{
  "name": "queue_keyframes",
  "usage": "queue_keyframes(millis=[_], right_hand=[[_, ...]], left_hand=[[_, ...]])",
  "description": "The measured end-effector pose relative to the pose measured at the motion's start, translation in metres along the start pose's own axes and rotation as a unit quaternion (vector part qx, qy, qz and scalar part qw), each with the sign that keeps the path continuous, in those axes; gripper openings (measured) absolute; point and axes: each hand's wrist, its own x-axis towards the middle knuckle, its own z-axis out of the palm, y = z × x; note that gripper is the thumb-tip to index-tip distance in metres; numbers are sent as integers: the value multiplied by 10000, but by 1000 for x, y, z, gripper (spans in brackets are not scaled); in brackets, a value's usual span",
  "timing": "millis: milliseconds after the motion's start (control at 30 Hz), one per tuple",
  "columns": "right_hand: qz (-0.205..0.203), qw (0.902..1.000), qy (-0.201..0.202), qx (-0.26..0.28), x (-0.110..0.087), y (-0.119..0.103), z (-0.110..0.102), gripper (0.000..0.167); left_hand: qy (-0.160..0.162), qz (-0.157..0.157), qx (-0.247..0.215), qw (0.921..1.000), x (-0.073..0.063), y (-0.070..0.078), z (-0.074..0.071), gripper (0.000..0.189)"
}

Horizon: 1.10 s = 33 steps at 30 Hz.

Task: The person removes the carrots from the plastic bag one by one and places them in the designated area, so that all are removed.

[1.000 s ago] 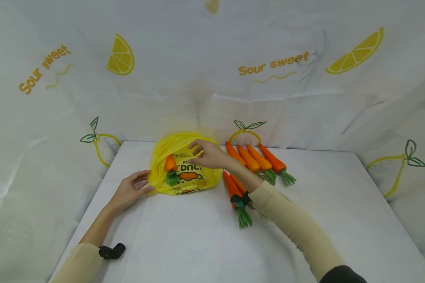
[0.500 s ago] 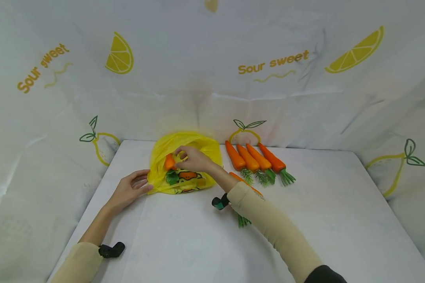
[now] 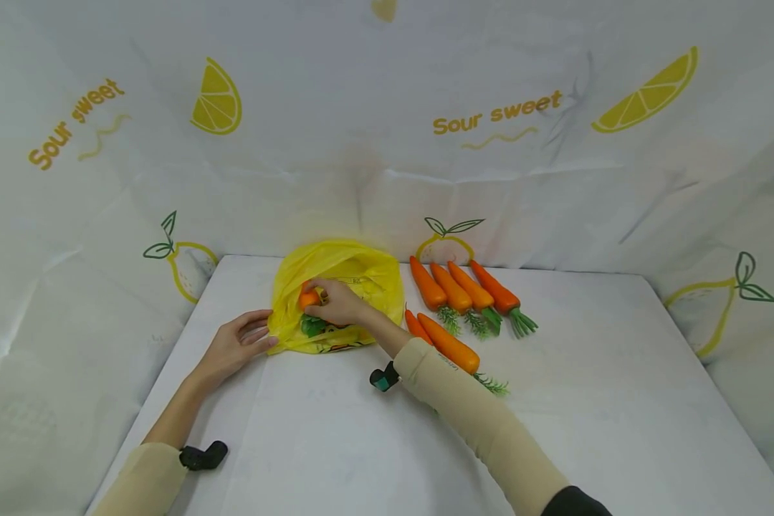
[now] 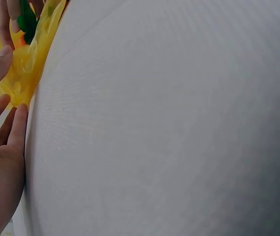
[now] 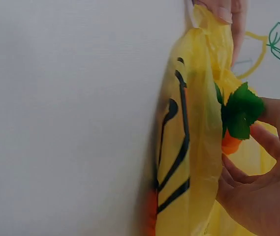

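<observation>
A thin yellow plastic bag [image 3: 387, 287] with printed cartoon figures lies at the back of the white table, its mouth spread. My left hand [image 3: 235, 347] holds the bag's left edge; in the left wrist view the yellow film [image 4: 24, 73] runs between thumb and fingers. Inside the mouth my right hand [image 3: 337, 302] grips an orange carrot [image 3: 307, 298] with broad green leaves [image 5: 243, 110]. Its thumb and fingers lie on either side of the carrot, which is mostly hidden by the bag and fingers.
Several orange carrots [image 3: 450, 289] with green tops lie in a row right of the bag. Nearer, another carrot [image 3: 448, 344] lies beside a redder one [image 3: 416, 327], partly behind my right sleeve. A white cloth with lemon prints [image 3: 361, 143] hangs behind the table.
My right hand has moved left and down across the bag's mouth and has closed on the carrot inside. The left hand has stayed at the bag's edge.
</observation>
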Motion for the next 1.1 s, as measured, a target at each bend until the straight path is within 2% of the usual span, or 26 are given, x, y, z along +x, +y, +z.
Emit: queue_keyframes(millis=[233, 667, 1100], right_hand=[[-134, 9998, -7, -166, -2, -4, 6, 42], [317, 9984, 381, -283, -8, -2, 4, 23], [300, 9995, -74, -18, -18, -7, -14, 22]], left_hand=[[11, 51, -24, 10000, 0, -1, 0, 71], [-7, 56, 15, 10000, 1, -3, 1, 72], [-32, 79, 45, 10000, 1, -2, -1, 73]])
